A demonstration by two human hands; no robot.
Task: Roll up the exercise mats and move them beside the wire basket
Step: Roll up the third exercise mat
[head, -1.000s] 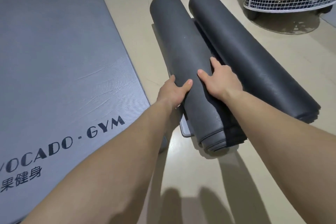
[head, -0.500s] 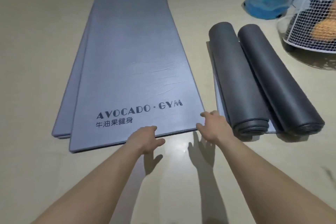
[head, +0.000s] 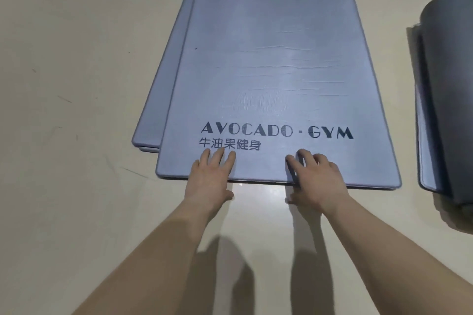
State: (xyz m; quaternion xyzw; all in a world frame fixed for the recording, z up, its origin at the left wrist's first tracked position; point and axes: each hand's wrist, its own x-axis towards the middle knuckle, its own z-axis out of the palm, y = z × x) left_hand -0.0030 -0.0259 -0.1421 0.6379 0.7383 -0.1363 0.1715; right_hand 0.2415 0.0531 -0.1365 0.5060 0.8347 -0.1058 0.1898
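Touching the mat printed "AVOCADO · GYM": left hand, right hand.

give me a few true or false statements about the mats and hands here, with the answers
1. Both the left hand and the right hand touch the near edge of the printed mat. True.
2. The printed mat is half rolled. False: it lies flat on the floor, with no part of it curled up.
3. A second flat mat lies under the printed one and sticks out on its left side. True.
4. The rolled mat lies to the left of the printed mat. False: it lies to the right, apart from it, at the picture's right edge.
5. The left hand's fingers cover the word GYM. False: they lie just below the Chinese characters, under AVOCADO.
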